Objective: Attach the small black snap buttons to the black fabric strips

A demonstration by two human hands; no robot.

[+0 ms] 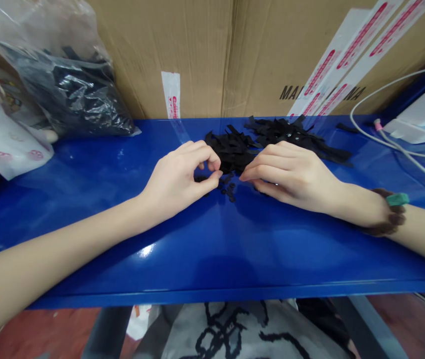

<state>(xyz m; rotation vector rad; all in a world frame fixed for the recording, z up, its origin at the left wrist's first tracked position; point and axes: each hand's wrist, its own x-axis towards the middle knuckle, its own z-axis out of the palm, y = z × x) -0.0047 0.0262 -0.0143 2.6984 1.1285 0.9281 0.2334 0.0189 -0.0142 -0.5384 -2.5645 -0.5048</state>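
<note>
My left hand is curled over the blue table, thumb and index fingertips pinched together; whatever lies between them is too small to make out. Just right of it, my right hand points leftward with its fingers drawn together, and their far side hides what they may hold. Between and below the fingertips lie small black pieces in a loose cluster. Behind both hands spreads a heap of black fabric strips. A second heap of black strips lies to its right, with a few small shiny round spots on it.
A large cardboard box stands along the back of the blue table. At the left are a clear plastic bag of black material and a white printed bag. On the right, a white cable runs beside a white device.
</note>
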